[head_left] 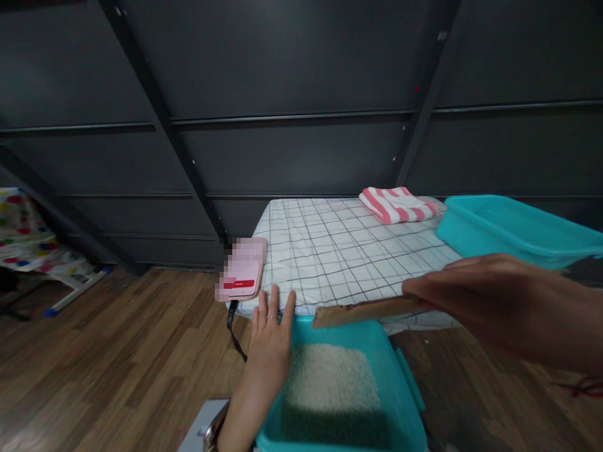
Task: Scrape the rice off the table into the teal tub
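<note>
My left hand (272, 342) rests with its fingers spread at the edge of the checked cloth (320, 245), beside a turquoise bin (400, 370). A ring is on one finger. Inside the bin lies a layer of pale small grains (330, 380), its near part in shadow; their exact kind is unclear. Over the bin's far rim, my right hand (499, 307) grips the end of a flat brown cardboard-like strip (362, 311), which points left. The right hand is slightly blurred and its underside fingers are hidden.
A phone (245, 270), partly pixelated, lies at the table's left edge with a black strap hanging down. A pink-and-white striped towel (393, 206) and a second turquoise bin (513, 226) sit at the back right. Dark panels (301, 157) stand behind; wooden floor (155, 339) surrounds.
</note>
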### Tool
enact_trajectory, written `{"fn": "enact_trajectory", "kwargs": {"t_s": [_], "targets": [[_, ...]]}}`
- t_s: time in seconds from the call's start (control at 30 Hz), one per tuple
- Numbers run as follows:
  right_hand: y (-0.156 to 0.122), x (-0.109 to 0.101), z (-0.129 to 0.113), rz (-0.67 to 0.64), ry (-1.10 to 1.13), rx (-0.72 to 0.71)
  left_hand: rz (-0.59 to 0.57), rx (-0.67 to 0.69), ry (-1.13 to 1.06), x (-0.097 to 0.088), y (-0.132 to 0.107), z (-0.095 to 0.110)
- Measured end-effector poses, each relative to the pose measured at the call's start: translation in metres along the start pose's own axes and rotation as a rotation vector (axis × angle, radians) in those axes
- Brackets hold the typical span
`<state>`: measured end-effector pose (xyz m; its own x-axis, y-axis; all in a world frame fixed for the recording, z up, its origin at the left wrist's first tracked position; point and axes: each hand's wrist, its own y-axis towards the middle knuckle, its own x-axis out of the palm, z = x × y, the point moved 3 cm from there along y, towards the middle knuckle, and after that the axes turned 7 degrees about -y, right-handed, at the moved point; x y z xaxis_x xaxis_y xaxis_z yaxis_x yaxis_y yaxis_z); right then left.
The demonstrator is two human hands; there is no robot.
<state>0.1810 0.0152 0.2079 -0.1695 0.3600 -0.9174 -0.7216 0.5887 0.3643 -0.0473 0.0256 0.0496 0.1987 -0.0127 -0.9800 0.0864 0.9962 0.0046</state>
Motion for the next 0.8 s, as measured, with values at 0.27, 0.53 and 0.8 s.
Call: {"fn": "enact_trajectory", "kwargs": {"t_s": [0.27,0.53,0.8], "targets": [[0.006,0.015,0.044,-0.016,-0.341,0.015,-0.014,0.001,0.054,0.001,0.000,-0.001],[0.043,0.051,0.134,-0.094,-0.403,0.325,-0.029,-0.020,0.051,-0.003,-0.001,0.003],[0.061,0.107,0.120,-0.267,-0.168,0.156,-0.056,-0.031,0.042,-0.001,-0.002,0.001]]}}
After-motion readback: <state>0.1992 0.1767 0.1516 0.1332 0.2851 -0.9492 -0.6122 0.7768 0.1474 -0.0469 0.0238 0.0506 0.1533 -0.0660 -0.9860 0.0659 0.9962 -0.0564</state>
